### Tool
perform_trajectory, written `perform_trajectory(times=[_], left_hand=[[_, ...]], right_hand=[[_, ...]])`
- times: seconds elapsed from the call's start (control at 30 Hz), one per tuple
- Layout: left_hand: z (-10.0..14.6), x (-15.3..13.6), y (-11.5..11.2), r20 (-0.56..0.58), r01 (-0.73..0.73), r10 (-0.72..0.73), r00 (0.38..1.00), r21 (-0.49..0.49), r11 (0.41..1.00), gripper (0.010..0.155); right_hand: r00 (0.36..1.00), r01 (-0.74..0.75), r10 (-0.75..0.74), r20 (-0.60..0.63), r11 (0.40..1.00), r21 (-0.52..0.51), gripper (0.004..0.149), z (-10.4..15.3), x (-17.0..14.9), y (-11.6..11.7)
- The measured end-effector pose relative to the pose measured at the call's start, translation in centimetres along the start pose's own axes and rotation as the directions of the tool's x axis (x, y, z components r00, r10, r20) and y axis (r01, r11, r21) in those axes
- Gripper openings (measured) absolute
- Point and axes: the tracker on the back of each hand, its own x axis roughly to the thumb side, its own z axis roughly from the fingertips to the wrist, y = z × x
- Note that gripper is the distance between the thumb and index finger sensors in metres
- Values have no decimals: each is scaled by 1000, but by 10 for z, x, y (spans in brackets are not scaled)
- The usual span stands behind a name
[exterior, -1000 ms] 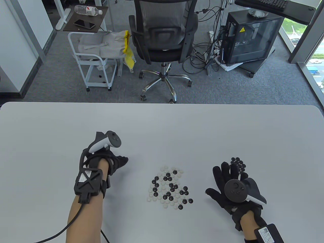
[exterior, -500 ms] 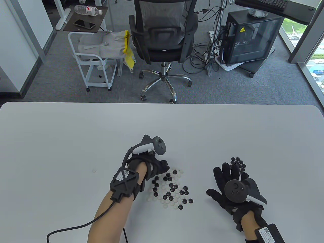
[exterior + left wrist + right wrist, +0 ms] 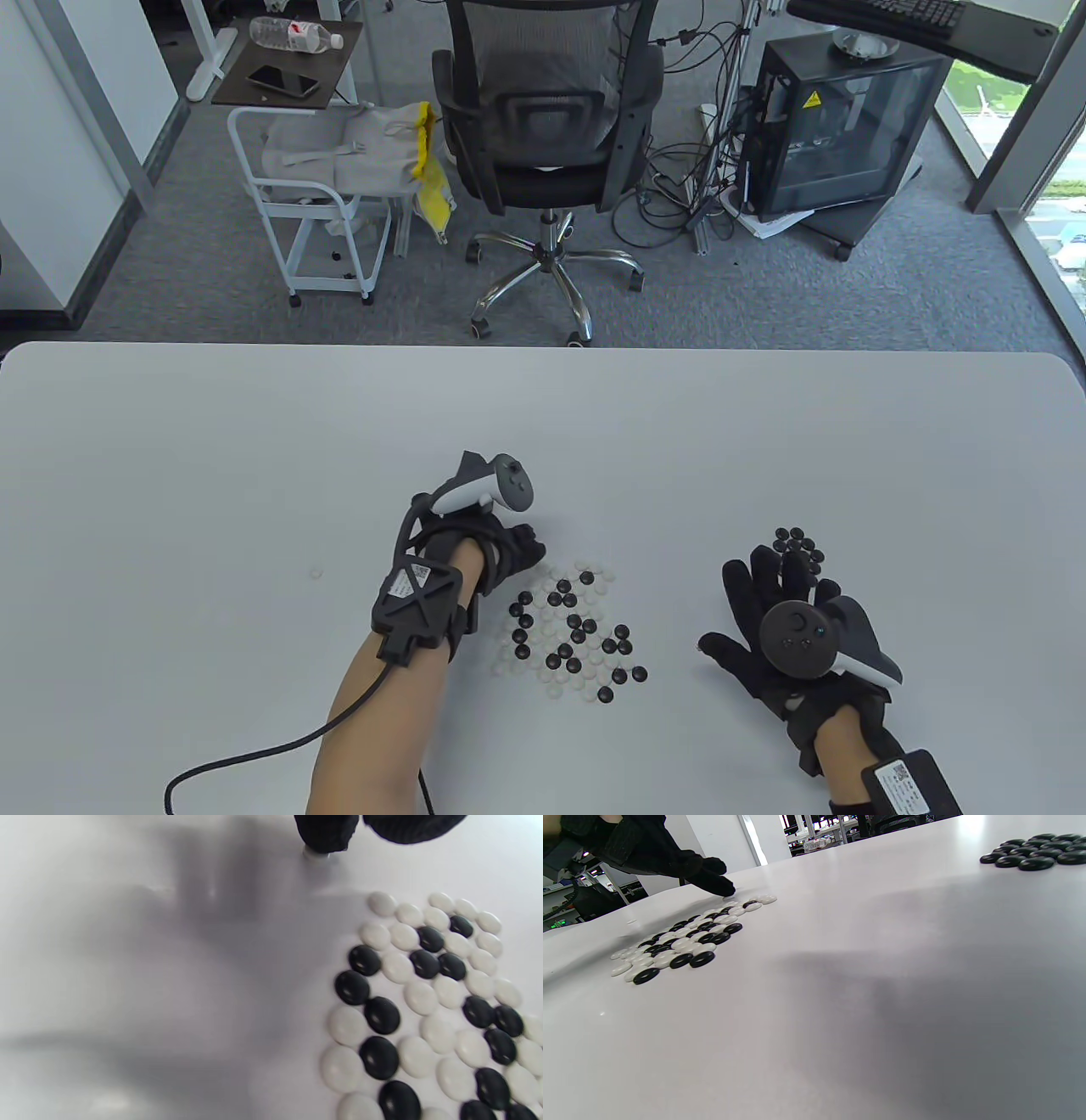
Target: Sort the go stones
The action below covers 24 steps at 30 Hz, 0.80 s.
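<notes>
A mixed pile of black and white Go stones lies at the table's middle front. One white stone lies alone to the left. A small group of black stones sits to the right. My left hand is at the pile's far-left edge, fingers curled down. In the left wrist view its fingertips pinch a white stone against the table. My right hand lies flat with straight fingers just below the black group, holding nothing.
The white table stretches wide to the left and back. A black cable trails from my left wrist across the front edge. An office chair and a cart stand on the floor beyond the table.
My left hand moved right from the table's left side, leaving the lone white stone there, reached the pile, then drew back slightly left. My right hand barely shifted.
</notes>
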Motion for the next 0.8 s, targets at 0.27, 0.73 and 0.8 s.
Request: perform_trajectory(times=[0.27,0.73,0.8], left_hand=[[18,-87,8,-195,-122,126,973,33,992,70],[48,-170,-4,-393,-163,173,903,59,985,71],[49,-173,-4,-403,-159,168,900,56,986,72]], right_hand=[[1000,6,-6,8,1000,2,86,-1,1,0],[1000,13,-13,-7,1000,25,86,-1,-2,1],[1000,17,-17,-6,999,28,86,-1,-2,1]])
